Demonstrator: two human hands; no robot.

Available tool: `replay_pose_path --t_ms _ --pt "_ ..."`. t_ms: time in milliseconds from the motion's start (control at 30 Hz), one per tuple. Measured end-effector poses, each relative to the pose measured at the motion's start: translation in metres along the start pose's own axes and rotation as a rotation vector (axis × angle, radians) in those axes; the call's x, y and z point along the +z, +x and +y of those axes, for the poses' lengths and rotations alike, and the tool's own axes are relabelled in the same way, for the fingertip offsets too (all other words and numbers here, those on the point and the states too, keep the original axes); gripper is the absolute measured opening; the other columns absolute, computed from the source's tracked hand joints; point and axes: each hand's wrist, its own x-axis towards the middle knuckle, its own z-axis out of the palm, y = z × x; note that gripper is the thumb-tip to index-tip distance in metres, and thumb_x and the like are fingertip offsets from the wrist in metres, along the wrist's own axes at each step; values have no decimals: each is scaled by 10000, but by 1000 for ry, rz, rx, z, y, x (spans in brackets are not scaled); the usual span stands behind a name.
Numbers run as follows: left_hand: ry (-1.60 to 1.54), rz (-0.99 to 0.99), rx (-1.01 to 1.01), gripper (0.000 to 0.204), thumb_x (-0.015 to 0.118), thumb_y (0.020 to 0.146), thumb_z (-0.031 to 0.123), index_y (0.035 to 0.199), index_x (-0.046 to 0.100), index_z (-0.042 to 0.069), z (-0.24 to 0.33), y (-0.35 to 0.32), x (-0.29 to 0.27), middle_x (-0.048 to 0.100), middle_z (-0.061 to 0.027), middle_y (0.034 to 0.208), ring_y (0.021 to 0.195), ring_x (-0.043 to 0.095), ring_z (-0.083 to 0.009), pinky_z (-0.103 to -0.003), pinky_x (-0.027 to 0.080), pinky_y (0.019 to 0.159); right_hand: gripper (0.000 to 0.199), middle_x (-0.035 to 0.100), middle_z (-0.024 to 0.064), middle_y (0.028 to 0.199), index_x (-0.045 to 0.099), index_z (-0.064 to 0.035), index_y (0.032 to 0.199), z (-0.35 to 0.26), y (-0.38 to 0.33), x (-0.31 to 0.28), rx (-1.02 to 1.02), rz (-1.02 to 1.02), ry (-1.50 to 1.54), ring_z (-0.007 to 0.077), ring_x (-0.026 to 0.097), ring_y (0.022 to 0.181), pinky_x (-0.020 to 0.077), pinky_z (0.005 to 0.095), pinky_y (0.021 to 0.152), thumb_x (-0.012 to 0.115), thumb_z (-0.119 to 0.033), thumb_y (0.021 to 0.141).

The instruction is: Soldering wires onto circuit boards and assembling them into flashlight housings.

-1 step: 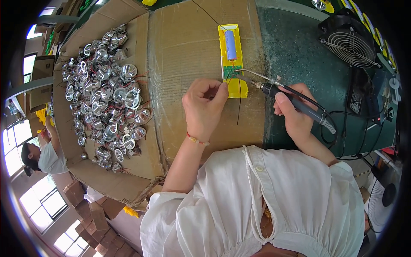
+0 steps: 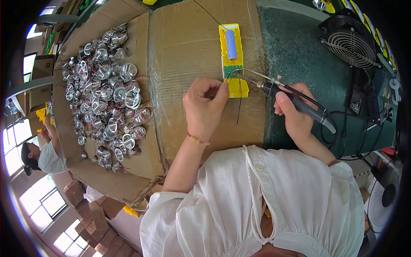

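A yellow plastic housing (image 2: 238, 91) lies on the cardboard. In it sit a blue cylindrical battery cell (image 2: 231, 45) and a small green circuit board (image 2: 230, 69). My left hand (image 2: 203, 103) is beside the board, thumb and forefinger pinched on what looks like a thin wire (image 2: 228, 79) running to it; the fingertips partly hide it. My right hand (image 2: 297, 118) grips a soldering iron (image 2: 305, 108) with a thin metal feed tube (image 2: 258, 74) fixed along it. Iron tip and tube end meet at the board. A dark wire (image 2: 239, 107) trails down across the housing.
A cardboard box (image 2: 141, 171) at the left holds many silver reflector cups (image 2: 102, 73) with wires. A fan with a wire guard (image 2: 351, 47) stands at the far right, cables (image 2: 344, 128) below it. Another person (image 2: 51, 158) is at the far left.
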Motion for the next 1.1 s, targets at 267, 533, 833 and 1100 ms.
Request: replay_pose_path --t_ms 267,533,833,1100 --pt "-4 -6 -5 98 641 741 69 718 606 -20 -1 0 1 580 -64 671 566 559 -102 -231 448 540 116 566 59 639 524 -4 872 4 1 1 -58 -46 -27 85 518 512 417 196 466 595 -75 815" --pt "0 -4 -33 114 644 746 80 711 605 -22 0 0 1 589 -48 658 566 557 -85 -224 449 543 136 583 72 670 523 0 879 -1 -3 -6 -31 33 104 83 545 551 448 198 495 617 -66 805" --pt "57 -12 -56 110 646 746 83 724 608 -18 2 2 -2 592 -32 667 578 555 -75 -218 446 546 153 574 74 659 532 -6 906 7 -1 -21 -22 48 124 98 529 526 422 202 470 608 -108 821" --pt "364 -252 32 122 626 730 122 722 640 1 1 17 -8 613 -85 573 506 589 -120 -260 469 519 167 591 77 694 532 11 879 7 4 -46 -101 142 42 90 550 567 461 215 504 640 -90 802"
